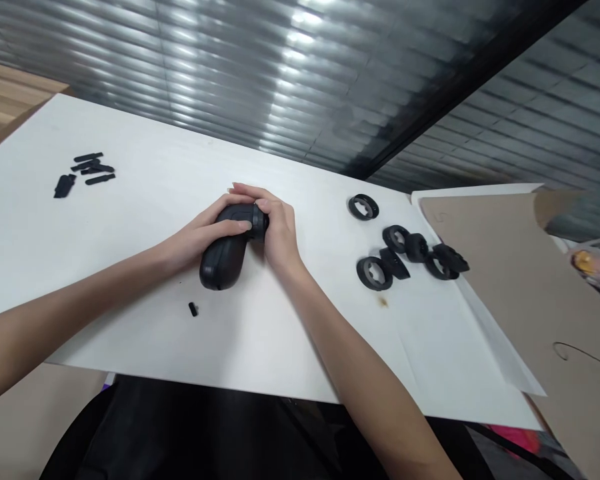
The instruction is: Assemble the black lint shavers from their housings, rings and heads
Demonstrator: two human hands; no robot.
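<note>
A black pistol-shaped handheld device (223, 261) with a thick rounded handle is held between both hands, over the middle of the white table. My left hand (206, 228) wraps round the top of its body, thumb pressed along the near side. My right hand (281, 230) closes round the round front end, its thumb over the rim and its fingers reaching across the top. The palms hide part of the device. Just below the handle lies a small black cylindrical piece (193, 309), touched by neither hand.
Several flat black plastic pieces (94, 167) lie at the table's far left. To the right are several black rings (363, 207), some overlapping. A brown cardboard sheet (510, 267) borders the white tabletop (145, 347) on the right. Slatted blinds (220, 73) stand behind glass beyond the far edge.
</note>
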